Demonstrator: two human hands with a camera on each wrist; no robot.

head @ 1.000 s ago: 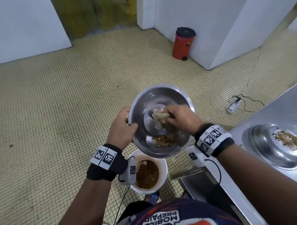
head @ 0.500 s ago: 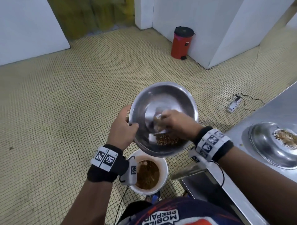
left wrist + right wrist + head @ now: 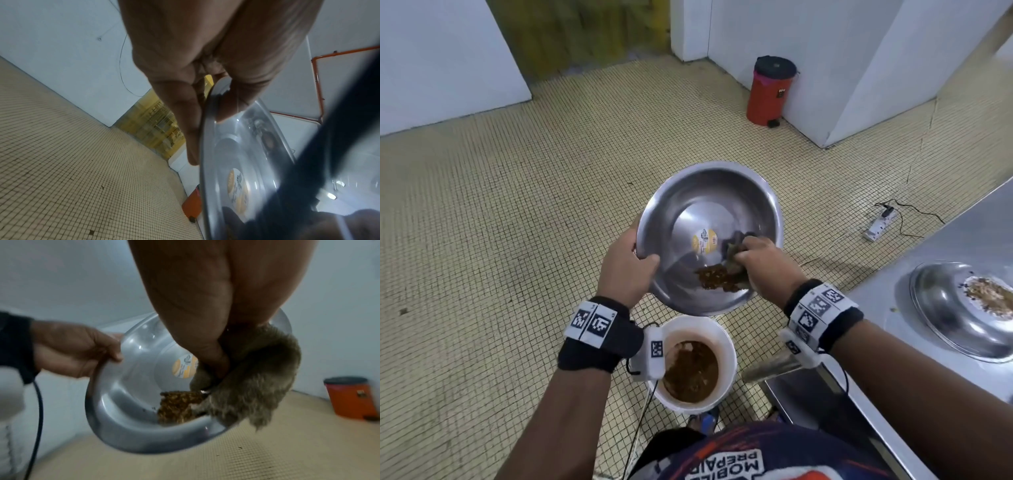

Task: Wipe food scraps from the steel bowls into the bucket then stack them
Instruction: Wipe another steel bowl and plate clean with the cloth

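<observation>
A steel bowl with a yellow sticker inside is tilted toward me above a white bucket of brown slop on the floor. My left hand grips the bowl's left rim, thumb inside. My right hand holds a grey-brown cloth inside the bowl at its right side, against a pile of brown food scraps at the lower wall. A second steel bowl with scraps sits on the steel counter at right.
A red pedal bin stands by the white wall at the back. A power strip with a cable lies on the tiled floor near the counter. Open tiled floor spreads to the left.
The right hand with the cloth has moved from the bowl's middle down and to the right, and the scraps now lie lower near the rim. The sticker is uncovered. The left hand keeps its grip.
</observation>
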